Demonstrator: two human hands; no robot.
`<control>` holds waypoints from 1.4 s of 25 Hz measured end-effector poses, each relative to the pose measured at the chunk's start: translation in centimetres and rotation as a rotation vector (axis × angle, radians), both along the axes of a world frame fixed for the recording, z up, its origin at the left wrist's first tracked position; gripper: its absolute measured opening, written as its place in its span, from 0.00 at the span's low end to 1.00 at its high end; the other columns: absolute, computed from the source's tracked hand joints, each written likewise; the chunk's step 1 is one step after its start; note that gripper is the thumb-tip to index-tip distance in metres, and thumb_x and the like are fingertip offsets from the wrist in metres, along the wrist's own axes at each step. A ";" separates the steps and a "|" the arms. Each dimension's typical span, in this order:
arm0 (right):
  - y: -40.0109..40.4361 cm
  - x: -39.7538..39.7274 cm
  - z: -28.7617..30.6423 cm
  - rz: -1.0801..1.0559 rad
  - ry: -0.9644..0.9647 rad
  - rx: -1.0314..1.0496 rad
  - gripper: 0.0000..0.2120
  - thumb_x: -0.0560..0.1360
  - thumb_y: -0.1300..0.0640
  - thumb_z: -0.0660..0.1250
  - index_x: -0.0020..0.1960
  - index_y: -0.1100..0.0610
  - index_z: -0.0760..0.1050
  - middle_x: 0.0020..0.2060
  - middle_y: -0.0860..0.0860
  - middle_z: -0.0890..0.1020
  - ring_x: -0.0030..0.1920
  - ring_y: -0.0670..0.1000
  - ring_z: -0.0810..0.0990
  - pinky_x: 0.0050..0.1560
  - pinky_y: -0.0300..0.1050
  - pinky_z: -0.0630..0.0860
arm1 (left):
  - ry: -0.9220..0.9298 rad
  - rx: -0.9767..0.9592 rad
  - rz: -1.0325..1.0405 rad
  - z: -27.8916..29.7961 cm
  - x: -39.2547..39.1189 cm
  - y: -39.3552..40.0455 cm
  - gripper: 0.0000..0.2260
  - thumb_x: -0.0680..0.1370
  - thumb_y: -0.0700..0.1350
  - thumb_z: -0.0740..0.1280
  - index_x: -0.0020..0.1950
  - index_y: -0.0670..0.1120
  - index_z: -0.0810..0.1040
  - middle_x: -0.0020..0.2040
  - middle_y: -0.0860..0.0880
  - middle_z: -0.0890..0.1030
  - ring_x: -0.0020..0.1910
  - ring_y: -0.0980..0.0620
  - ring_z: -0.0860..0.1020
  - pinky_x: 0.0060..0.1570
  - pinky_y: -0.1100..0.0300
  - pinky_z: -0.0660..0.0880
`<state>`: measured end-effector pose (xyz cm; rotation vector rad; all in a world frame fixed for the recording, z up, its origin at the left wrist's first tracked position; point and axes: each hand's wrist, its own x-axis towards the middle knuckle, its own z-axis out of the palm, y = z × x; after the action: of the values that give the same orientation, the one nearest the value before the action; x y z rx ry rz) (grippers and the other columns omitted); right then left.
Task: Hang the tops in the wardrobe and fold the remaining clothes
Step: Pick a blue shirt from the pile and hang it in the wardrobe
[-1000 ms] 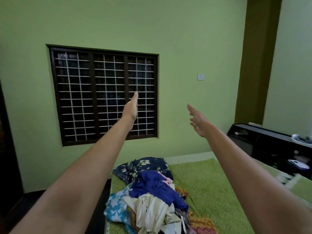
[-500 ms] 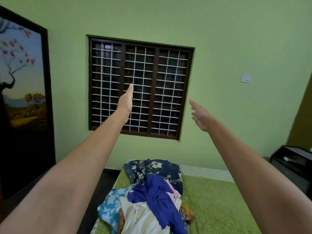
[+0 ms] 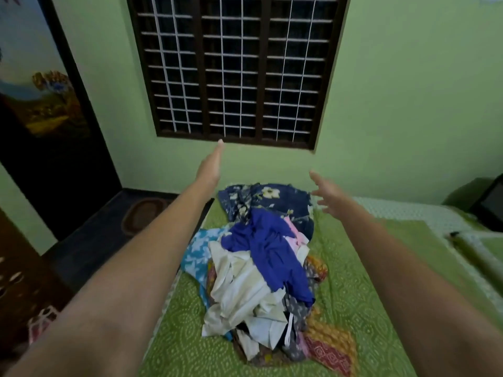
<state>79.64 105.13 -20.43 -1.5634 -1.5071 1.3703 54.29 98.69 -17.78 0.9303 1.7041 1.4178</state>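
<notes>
Two bare hands outstretched above one clothes pile [image 3: 261, 257] on green bed [image 3: 351, 295]. Left hand [image 3: 211, 165] fingers straight, together; right hand [image 3: 330, 193] fingers spread apart. Neither touches clothes. One barred window [image 3: 234, 66] behind.

Both arms out over the bed [image 3: 353, 308], each grip empty and clear of everything. Pile of clothes [image 3: 261, 257] sits on the bed between the two arms, below and nearer than both grips. Left grip [image 3: 211, 167] is up at the pile's far left corner; right grip [image 3: 330, 193] at its far right corner. Window [image 3: 234, 69] is on the wall beyond both grips, above them. Picture [image 3: 35, 85] is well left of the left grip. Floor mat [image 3: 143, 213] lies left of and below the left grip, beside the bed.
</notes>
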 end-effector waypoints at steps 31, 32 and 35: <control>7.3 -5.4 -31.8 0.783 -0.586 -0.541 0.06 0.78 0.60 0.64 0.48 0.59 0.79 0.43 0.50 0.80 0.43 0.46 0.79 0.43 0.41 0.74 | -0.161 -0.547 -0.381 -35.3 4.7 8.2 0.16 0.75 0.29 0.61 0.62 0.37 0.77 0.55 0.43 0.79 0.53 0.44 0.78 0.56 0.49 0.76; 7.7 -5.2 -30.6 0.502 -0.517 -0.424 0.08 0.79 0.57 0.63 0.43 0.59 0.77 0.43 0.54 0.78 0.42 0.51 0.77 0.41 0.44 0.71 | -0.079 -0.530 -0.462 -33.5 4.0 7.8 0.17 0.75 0.30 0.62 0.64 0.37 0.76 0.56 0.45 0.79 0.54 0.47 0.77 0.54 0.52 0.77; 7.5 -6.3 -26.5 -0.046 0.037 -0.592 0.14 0.78 0.45 0.62 0.48 0.56 0.72 0.42 0.58 0.76 0.35 0.53 0.74 0.34 0.43 0.70 | 0.105 -0.541 -0.801 -27.9 2.7 6.1 0.14 0.74 0.31 0.63 0.59 0.35 0.79 0.48 0.52 0.81 0.47 0.56 0.78 0.44 0.65 0.73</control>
<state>73.31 112.68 -46.90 -1.8808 -1.0814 1.9201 57.01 104.80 -45.64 1.1814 1.4123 0.3672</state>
